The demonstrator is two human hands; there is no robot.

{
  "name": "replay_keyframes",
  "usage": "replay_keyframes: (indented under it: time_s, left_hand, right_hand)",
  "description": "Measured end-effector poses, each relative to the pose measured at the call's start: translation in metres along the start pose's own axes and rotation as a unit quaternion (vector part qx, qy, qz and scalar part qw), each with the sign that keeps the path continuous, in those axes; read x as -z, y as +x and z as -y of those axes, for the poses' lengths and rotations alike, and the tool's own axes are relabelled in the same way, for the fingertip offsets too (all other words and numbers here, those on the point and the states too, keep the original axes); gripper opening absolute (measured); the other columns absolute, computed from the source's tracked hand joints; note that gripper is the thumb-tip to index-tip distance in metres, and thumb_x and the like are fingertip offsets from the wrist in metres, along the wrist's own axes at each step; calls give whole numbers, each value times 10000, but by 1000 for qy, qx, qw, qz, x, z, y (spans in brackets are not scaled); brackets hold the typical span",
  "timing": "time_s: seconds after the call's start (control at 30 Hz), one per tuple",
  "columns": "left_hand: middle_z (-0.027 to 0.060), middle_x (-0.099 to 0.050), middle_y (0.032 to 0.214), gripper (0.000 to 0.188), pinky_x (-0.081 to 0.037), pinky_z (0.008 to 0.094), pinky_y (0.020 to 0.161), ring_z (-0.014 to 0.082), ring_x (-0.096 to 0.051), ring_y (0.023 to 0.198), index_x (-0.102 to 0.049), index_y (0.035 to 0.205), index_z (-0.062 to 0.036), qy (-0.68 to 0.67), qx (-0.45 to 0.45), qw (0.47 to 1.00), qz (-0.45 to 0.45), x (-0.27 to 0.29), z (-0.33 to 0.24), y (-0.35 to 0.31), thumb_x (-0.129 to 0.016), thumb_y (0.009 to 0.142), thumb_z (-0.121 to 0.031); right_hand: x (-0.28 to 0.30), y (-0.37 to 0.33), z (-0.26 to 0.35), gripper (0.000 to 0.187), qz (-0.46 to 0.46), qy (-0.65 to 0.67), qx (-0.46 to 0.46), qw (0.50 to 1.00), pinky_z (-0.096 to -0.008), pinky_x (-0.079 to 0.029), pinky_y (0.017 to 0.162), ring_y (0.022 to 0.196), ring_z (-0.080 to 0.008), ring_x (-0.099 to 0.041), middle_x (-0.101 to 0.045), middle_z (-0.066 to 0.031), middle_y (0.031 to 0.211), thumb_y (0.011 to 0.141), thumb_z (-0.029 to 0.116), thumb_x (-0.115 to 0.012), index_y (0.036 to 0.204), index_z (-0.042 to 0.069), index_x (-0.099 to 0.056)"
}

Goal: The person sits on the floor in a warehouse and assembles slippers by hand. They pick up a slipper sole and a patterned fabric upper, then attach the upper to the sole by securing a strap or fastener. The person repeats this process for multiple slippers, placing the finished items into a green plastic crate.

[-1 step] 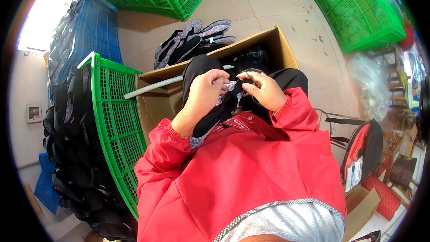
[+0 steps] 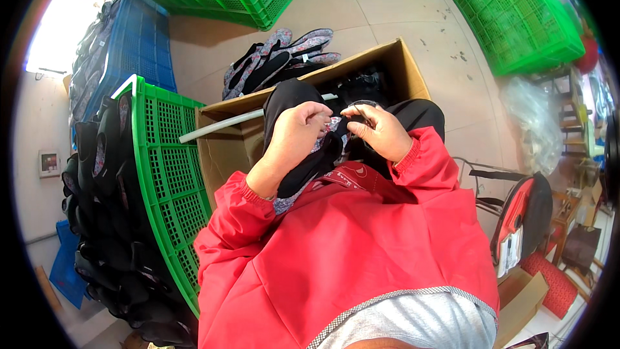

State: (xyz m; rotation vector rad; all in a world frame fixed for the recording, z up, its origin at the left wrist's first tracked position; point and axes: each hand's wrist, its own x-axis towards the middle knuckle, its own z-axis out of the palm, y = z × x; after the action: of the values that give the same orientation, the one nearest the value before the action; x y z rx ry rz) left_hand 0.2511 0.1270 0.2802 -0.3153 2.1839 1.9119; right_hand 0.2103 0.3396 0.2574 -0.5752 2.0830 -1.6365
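Observation:
My left hand (image 2: 298, 130) and my right hand (image 2: 380, 130) are close together over my lap, a small gap between their fingertips. Both have bent fingers, with thumbs drawn in toward them. Just below and between the fingertips lies a piece of black and floral-patterned fabric (image 2: 333, 134), largely covered by the left hand. A thin dark edge shows by the right fingers, too small to name. Exactly what either hand pinches is hidden. Beyond my knees, a pile of black and floral slippers (image 2: 274, 61) lies beside an open cardboard box (image 2: 411, 71).
A pale rod (image 2: 223, 126) rests across the box's left end. At left stands a green crate (image 2: 171, 174) next to heaped black shoes (image 2: 113, 220). Other crates, one blue (image 2: 139, 52) and one green (image 2: 510, 19), stand farther off. A chair-like frame with a red bag (image 2: 516, 220) is at right.
My right hand's fingers have shifted very slightly. The rest looks the same.

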Motion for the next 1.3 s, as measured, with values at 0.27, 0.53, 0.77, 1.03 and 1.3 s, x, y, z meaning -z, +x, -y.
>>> replay_keyframes:
  time_s: [0.27,0.53,0.77,1.03,1.3]
  left_hand:
    - [65,-631,826,111,-486,282,658,144,-615,729,-672,881,15,165,-96,979,74,7,-11,-10,-672,878,-96]
    - [122,-607,761,99,-470,336,663,211,-581,690,-597,873,16,207,-168,964,2,-7,-7,-7,-639,890,-72]
    - [105,-635,759,129,-478,322,672,173,-582,704,-625,907,17,205,-107,973,27,-9,-12,-5,-640,910,-111]
    - [23,-603,697,155,-446,282,570,86,-536,624,-659,884,13,201,-109,971,70,-7,-18,-6,-703,879,-136]
    - [-34,-528,609,144,-360,247,477,44,-455,536,-669,854,-3,138,6,988,70,-5,-25,-5,-700,889,-139]
  right_hand:
    - [-3,-2,2,195,25,17,-42,999,-226,-447,779,869,-84,-517,-573,-28,1036,880,79,-713,1031,26,-601]
    - [3,2,4,145,21,-24,5,999,-239,-423,679,758,-75,-479,-532,-7,850,918,26,-646,957,37,-507]
    - [2,2,2,145,-20,-42,46,998,-245,-426,676,743,-89,-467,-535,-14,829,934,47,-643,964,36,-502]
    - [-4,8,-5,117,-49,27,73,996,-307,-475,669,735,-202,-622,-616,-81,841,947,101,-627,965,28,-537]
    - [31,-12,8,340,-70,151,-69,984,-198,-420,483,627,-70,-591,-589,-29,909,1052,316,-468,1227,29,-522]
